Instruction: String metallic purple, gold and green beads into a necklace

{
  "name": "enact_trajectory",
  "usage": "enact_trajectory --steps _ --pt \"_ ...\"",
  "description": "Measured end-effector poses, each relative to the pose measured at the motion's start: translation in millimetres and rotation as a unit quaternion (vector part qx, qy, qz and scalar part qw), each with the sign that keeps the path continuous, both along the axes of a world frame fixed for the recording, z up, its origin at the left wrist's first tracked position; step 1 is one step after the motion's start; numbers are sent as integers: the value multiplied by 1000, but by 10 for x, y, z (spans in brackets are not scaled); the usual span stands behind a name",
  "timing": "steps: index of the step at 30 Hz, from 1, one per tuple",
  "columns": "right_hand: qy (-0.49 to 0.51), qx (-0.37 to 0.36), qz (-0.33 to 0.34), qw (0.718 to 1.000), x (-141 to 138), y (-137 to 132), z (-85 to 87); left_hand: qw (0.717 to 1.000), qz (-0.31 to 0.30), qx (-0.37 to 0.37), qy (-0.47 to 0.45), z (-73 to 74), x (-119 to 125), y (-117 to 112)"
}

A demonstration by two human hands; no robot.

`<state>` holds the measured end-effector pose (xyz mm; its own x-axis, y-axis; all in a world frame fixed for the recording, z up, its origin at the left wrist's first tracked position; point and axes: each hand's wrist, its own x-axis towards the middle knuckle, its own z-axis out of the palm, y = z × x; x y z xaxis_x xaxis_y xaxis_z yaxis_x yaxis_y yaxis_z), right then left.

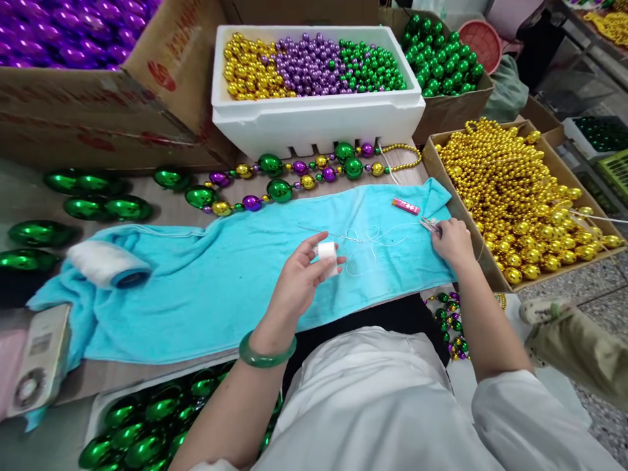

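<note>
My left hand (294, 281) holds a small white tape-like roll (326, 250) between thumb and fingers, above a turquoise towel (210, 288). Over the towel's right end, my right hand (456, 243) has its fingers closed on small scissors (428, 224), whose handles are mostly hidden. A long thin needle (321, 231) lies just beyond my left hand. Loops of white thread (380, 241) spread between the hands. Close to the scissors is a pink lighter (405, 207). Behind the towel stretches a doubled string of green, purple and gold beads (279, 190).
A white foam box (318, 114) of sorted beads stands at the back. Cardboard boxes hold purple beads (73, 33), green beads (439, 55) and gold bead strands (510, 196). A larger thread cone (101, 261) lies left, near loose green beads (86, 208). Another person's leg (579, 353) is at right.
</note>
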<state>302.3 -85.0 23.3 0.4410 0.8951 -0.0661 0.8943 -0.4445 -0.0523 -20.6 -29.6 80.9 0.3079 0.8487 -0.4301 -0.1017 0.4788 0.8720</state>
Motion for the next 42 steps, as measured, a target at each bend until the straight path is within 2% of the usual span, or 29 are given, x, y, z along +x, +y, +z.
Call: enact_trajectory --steps 3,9,12,14,18,22,25,28,30,32,34,36,38,42 --pt "-3 -39 0 999 17 -18 143 1000 -2 -2 1 1 6 -8" --pt "76 -183 18 980 140 -28 430 1000 -12 -8 -8 0 35 -13" --pt "113 -169 27 979 232 -52 520 1000 -15 -15 -13 26 51 -18" --pt "180 -141 13 973 307 -65 553 1000 -14 -17 -15 42 52 -22" --pt "334 -118 -10 935 444 -43 611 1000 -14 -17 -17 45 33 -30" --pt "359 -139 -25 923 479 4 752 1000 -4 -18 -17 28 16 -41" --pt "410 -118 -39 904 434 47 840 999 -2 -24 -31 21 21 -52" --pt "428 -60 -40 901 354 111 840 998 -1 -31 -52 28 30 -58" --pt "421 -3 -35 906 282 149 817 998 1 -33 -62 42 30 -59" --pt "433 54 -15 900 184 163 804 997 4 -34 -72 62 23 -62" --pt "476 102 19 873 40 151 808 996 9 -35 -83 82 11 -65" --pt "541 125 54 830 -158 121 814 994 12 -37 -97 94 -1 -65" --pt "581 105 80 803 -399 90 806 993 11 -40 -113 94 -13 -61" --pt "564 -33 162 809 -881 71 746 990 5 -36 -133 86 -39 -64"
